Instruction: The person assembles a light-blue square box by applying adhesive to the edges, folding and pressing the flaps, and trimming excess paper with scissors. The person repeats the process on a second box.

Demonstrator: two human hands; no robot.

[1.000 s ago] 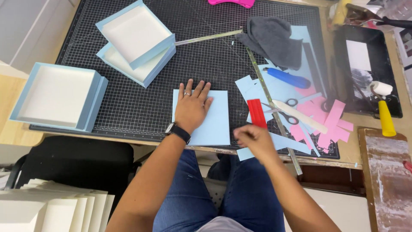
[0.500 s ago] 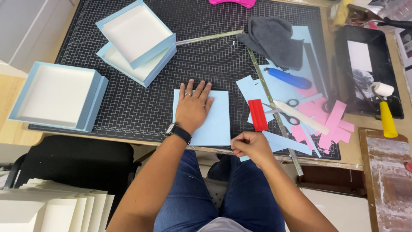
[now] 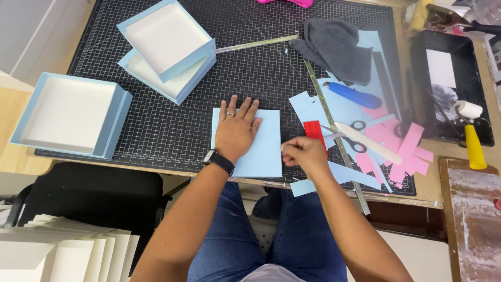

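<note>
A person's view looking down at their own two hands over a dark gridded cutting mat point(image 3: 182, 125) on a wooden table. At the far left, half off the mat, sits an open pale blue box tray point(image 3: 70, 115) with a white inside. Further right and farther away, two more pale blue trays point(image 3: 167, 49) are stacked at a slant, one inside the other. In the near left corner, below the table, stands a row of white card pieces point(image 3: 68, 253). Near the middle of the mat's near edge lies a pale blue rectangular sheet point(image 3: 255, 143). The left hand point(image 3: 237, 130) rests flat on it, fingers spread and pointing away, palm down, holding nothing; a black watch point(image 3: 219, 161) is on that wrist. Just right of the sheet, the right hand point(image 3: 302, 151) is curled into a loose fist at the sheet's right edge; whether it pinches anything cannot be told. Touching that hand on its far side is a small red strip point(image 3: 313, 130). A long metal ruler point(image 3: 334, 136) runs slantwise from far to near beside it. Right of the ruler lie pale blue offcuts point(image 3: 313, 107), a white bone folder point(image 3: 368, 142) across a pair of scissors point(image 3: 357, 137), a blue utility knife point(image 3: 355, 95), and pink paper scraps point(image 3: 404, 151). A grey cloth point(image 3: 336, 49) lies farther away. At the far right, a black tray point(image 3: 449, 78) holds a small roller with a yellow handle point(image 3: 472, 143).
</note>
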